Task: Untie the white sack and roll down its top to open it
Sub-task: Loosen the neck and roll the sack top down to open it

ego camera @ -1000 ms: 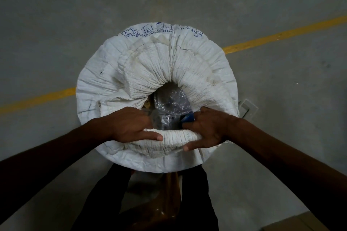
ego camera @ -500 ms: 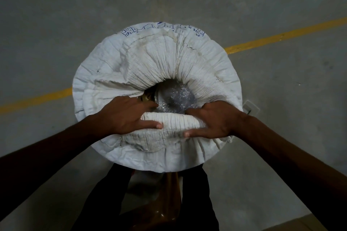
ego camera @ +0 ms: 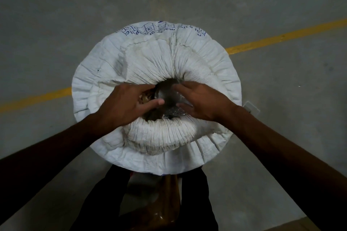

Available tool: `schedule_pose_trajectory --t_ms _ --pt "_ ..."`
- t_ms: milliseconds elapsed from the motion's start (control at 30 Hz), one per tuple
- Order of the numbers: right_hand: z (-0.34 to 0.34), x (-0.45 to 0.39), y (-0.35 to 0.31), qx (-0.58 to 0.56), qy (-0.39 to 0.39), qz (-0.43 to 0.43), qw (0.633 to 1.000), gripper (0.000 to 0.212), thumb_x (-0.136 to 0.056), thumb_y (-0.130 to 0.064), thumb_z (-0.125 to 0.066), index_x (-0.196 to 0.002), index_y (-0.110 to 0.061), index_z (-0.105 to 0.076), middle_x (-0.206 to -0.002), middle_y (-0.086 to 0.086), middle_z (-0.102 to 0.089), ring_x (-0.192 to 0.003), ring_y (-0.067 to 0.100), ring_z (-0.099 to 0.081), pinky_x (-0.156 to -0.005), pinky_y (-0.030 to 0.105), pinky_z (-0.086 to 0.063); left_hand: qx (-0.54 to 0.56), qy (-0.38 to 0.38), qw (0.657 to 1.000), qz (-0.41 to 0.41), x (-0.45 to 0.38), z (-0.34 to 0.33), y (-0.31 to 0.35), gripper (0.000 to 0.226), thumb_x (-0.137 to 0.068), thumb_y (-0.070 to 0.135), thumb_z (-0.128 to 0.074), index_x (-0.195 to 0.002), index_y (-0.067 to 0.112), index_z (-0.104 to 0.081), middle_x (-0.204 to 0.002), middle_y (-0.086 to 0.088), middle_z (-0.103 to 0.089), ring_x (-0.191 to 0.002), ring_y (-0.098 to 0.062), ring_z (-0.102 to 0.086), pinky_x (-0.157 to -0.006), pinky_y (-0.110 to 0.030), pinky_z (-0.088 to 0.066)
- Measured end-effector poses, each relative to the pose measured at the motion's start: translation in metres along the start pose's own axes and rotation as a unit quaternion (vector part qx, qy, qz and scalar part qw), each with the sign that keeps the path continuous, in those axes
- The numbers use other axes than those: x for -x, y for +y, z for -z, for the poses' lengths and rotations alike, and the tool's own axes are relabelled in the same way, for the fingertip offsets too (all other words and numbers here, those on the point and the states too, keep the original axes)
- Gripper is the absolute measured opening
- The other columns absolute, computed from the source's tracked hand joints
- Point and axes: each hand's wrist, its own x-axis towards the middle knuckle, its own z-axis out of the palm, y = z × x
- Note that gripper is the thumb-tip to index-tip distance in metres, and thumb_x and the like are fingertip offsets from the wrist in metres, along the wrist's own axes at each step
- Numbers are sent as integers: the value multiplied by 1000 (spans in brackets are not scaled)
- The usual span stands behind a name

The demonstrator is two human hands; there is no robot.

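Note:
The white woven sack [ego camera: 206, 58] stands upright below me, blue print on its far side. Its top is rolled down into a thick pleated ring, the near part [ego camera: 163, 133] bulging toward me. The mouth shows clear crinkled plastic [ego camera: 176, 112] and something brown [ego camera: 144, 97] inside. My left hand [ego camera: 129, 105] lies over the left of the mouth, thumb out, fingers dipping in at the far rim. My right hand [ego camera: 199, 101] rests over the right of the mouth, fingers spread on the plastic. Neither hand clearly grips anything.
Grey concrete floor with a yellow painted line [ego camera: 281, 37] running behind the sack. My dark trouser legs and a brown object [ego camera: 165, 202] sit right below the sack. A small pale item [ego camera: 251, 108] lies at the sack's right edge.
Both hands have let go of the near rolled rim and moved forward over the mouth toward the far rim. The near roll now sits lower and thicker.

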Motion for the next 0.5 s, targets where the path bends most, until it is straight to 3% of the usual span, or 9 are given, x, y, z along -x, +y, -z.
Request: schedule_pose_trajectory --t_ms 100,200,300,400,500 --pt "1 -14 2 78 16 -57 995 57 -92 -31 -70 -140 -7 -52 -124 20 -67 -111 42 -63 -94 51 -52 -38 22 999 21 -8 0 -1 67 -84 70 -71 -138 30 -67 -107 -4 -81 -94 -26 -76 -76 -33 -54" --pt "9 -18 7 162 44 -105 980 58 -89 -41 -66 -139 -12 -55 -129 16 -67 -111 43 -64 -97 53 -46 -113 44 992 36 -18 2 -6 81 -83 67 -72 -152 27 -54 -131 -6 -74 -110 -34 -73 -81 -43 -57" --pt "16 -19 13 197 59 -142 968 62 -87 -47 -67 -140 -18 -53 -138 12 -62 -111 43 -63 -92 53 -45 -167 48 983 51 -30 7 -12 105 -78 77 -64 -166 34 -27 -163 0 -49 -123 -36 -68 -85 -51 -61" --pt "19 -17 19 204 44 -177 962 74 -80 -53 -73 -144 -22 -51 -148 13 -54 -109 43 -64 -78 51 -50 -185 34 978 88 -43 14 -14 124 -71 87 -63 -167 41 0 -175 2 -26 -110 -47 -71 -84 -55 -59" --pt "19 -13 25 192 40 -187 963 81 -77 -51 -78 -147 -22 -49 -153 14 -49 -106 45 -65 -68 50 -53 -205 40 974 83 -48 18 -14 126 -68 89 -66 -168 38 -7 -173 -1 -29 -96 -46 -74 -77 -52 -59"
